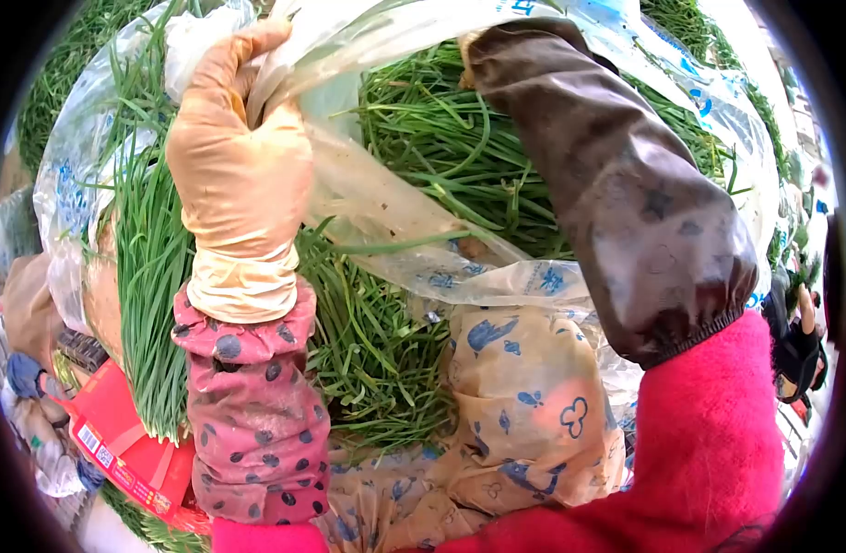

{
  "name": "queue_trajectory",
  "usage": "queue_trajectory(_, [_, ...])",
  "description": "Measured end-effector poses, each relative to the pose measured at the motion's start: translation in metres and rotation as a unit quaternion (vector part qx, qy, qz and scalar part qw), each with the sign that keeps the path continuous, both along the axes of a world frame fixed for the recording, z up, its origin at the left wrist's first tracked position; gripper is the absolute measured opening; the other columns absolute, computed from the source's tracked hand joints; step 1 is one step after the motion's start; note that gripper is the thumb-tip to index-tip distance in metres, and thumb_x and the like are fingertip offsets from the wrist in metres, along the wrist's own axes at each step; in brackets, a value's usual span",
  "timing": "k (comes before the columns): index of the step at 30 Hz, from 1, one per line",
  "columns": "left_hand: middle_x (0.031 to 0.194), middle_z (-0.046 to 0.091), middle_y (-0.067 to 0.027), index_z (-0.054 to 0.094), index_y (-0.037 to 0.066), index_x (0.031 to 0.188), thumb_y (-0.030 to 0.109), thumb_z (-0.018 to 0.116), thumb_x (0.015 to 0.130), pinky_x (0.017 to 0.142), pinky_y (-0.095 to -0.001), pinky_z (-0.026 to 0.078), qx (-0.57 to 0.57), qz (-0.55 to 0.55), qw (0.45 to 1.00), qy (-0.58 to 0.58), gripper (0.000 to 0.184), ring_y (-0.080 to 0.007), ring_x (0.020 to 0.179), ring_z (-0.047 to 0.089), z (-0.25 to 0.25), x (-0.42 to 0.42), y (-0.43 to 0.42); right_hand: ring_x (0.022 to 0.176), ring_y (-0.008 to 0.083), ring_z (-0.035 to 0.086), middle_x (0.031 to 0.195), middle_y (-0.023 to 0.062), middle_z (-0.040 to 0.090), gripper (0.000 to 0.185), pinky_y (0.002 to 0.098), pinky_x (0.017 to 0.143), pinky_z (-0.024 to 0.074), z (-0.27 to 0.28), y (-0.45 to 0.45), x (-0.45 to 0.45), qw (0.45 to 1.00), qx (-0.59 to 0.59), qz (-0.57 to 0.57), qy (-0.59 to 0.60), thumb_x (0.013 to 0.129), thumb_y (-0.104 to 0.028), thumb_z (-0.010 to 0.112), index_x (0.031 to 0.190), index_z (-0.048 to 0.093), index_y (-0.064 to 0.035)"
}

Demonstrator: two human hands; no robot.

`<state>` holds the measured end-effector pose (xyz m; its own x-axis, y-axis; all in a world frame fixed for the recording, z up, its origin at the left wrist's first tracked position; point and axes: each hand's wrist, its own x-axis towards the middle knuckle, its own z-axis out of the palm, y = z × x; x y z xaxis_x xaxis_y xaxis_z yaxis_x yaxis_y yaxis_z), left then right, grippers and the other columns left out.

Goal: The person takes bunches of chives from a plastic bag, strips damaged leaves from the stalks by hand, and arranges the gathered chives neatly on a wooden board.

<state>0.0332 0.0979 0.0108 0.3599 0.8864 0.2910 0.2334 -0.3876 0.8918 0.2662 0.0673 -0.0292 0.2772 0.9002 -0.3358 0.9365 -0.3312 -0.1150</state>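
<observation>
Red sleeve (pixel 704 415) lies below plastic sheet (pixel 368 51), stretched rightward from left hand (pixel 241 138) pinching it; right hand (pixel 465 61) mostly hidden, hold untellable.

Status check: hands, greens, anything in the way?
Left hand gripping clear plastic. Right hand mostly hidden by brown sleeve; grip unclear. Green stalks in piles, plastic lying across some.

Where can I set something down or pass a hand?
No bare surface shows close in. A hand might pass above the loose greens, between the spotted sleeve and the patterned covering. Leftward is crowded: the green bundle overlaps the red package.
</observation>
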Motion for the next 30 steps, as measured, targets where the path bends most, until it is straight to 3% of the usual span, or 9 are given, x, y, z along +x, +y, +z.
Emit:
queue_trajectory(13, [0.118,0.063,-0.0091,0.054,0.001,0.126,-0.010,0.059,0.083,0.095,-0.0273,0.046,-0.104,-0.020,0.972,0.210,0.045,-0.0177,0.107,0.061,0.009,-0.016,0.009,0.103,0.0305,0.063,0.110,0.0159,0.066,0.047,0.0423,0.085,0.0505,-0.005,-0.024,0.004,0.992,-0.102,-0.058,-0.051,0.080,-0.039,0.063,0.115,0.062,-0.0090])
queue_trajectory(15, [0.124,0.061,-0.0092,0.051,0.002,0.130,-0.010,0.063,0.080,0.100,-0.0292,0.042,0.136,-0.039,0.937,0.319,0.053,-0.0198,0.114,0.056,0.025,-0.022,0.004,0.103,0.0304,0.063,0.110,0.0159,0.066,0.047,0.0423,0.084,0.0505,-0.006,-0.027,0.002,0.988,-0.117,-0.067,-0.069,0.080,-0.040,0.063,0.115,0.062,-0.0090])
queue_trajectory(17, [0.127,0.059,-0.0096,0.048,0.003,0.134,-0.004,0.070,0.077,0.103,-0.0315,0.040,0.226,-0.068,0.936,0.262,0.062,-0.0208,0.119,0.052,0.066,-0.011,-0.016,0.103,0.0304,0.063,0.109,0.0159,0.066,0.047,0.0422,0.084,0.0506,-0.006,-0.029,0.001,0.985,-0.129,-0.075,-0.089,0.080,-0.040,0.063,0.115,0.063,-0.0090])
queue_trajectory(20, [0.120,0.062,-0.0123,0.056,0.002,0.125,0.011,0.075,0.078,0.097,-0.0338,0.045,0.026,-0.303,0.947,0.106,0.051,-0.0207,0.110,0.058,0.062,0.009,-0.043,0.103,0.0304,0.063,0.109,0.0159,0.066,0.047,0.0421,0.084,0.0507,0.001,-0.034,-0.002,0.980,-0.137,-0.082,-0.119,0.080,-0.040,0.063,0.115,0.063,-0.0090])
queue_trajectory(23, [0.114,0.065,-0.0153,0.058,-0.002,0.120,0.020,0.076,0.080,0.091,-0.0324,0.049,-0.322,-0.466,0.790,0.233,0.050,-0.0205,0.104,0.062,0.044,0.026,-0.054,0.101,0.0309,0.064,0.106,0.0140,0.067,0.045,0.0423,0.080,0.0522,0.047,-0.045,-0.007,0.992,-0.084,-0.033,-0.087,0.078,-0.039,0.067,0.111,0.064,-0.0083])
queue_trajectory(26, [0.108,0.065,-0.0199,0.059,0.001,0.118,0.023,0.073,0.081,0.092,-0.0362,0.049,-0.077,-0.238,0.849,0.466,0.046,-0.0321,0.100,0.062,0.006,0.037,-0.042,0.094,0.0333,0.063,0.100,0.0146,0.065,0.053,0.0425,0.076,0.0513,0.051,-0.074,-0.003,0.989,0.093,0.093,-0.067,0.066,-0.025,0.078,0.112,0.058,-0.0062])
queue_trajectory(27, [0.107,0.066,-0.0175,0.060,0.003,0.115,0.018,0.071,0.082,0.088,-0.0347,0.051,0.019,-0.148,0.924,0.352,0.038,-0.0269,0.095,0.063,-0.024,0.026,-0.025,0.092,0.0341,0.063,0.098,0.0149,0.063,0.058,0.0426,0.076,0.0506,0.039,-0.096,0.003,0.958,0.229,0.165,-0.044,0.061,-0.020,0.080,0.112,0.056,-0.0059])
queue_trajectory(28, [0.108,0.066,-0.0145,0.060,0.002,0.116,0.011,0.069,0.084,0.088,-0.0305,0.050,-0.096,-0.114,0.972,0.182,0.034,-0.0200,0.096,0.062,-0.020,0.026,-0.015,0.088,0.0333,0.060,0.094,0.0129,0.060,0.064,0.0416,0.075,0.0489,0.038,-0.108,0.001,0.941,0.260,0.210,-0.049,0.054,-0.018,0.081,0.111,0.053,-0.0062])
queue_trajectory(30, [0.111,0.066,-0.0102,0.059,0.000,0.118,0.008,0.067,0.087,0.089,-0.0282,0.049,-0.201,-0.093,0.972,0.078,0.033,-0.0148,0.100,0.060,-0.034,0.025,0.005,0.086,0.0301,0.059,0.094,0.0098,0.060,0.057,0.0409,0.073,0.0487,0.038,-0.134,-0.009,0.934,0.278,0.220,-0.040,0.055,-0.019,0.079,0.106,0.057,-0.0076])
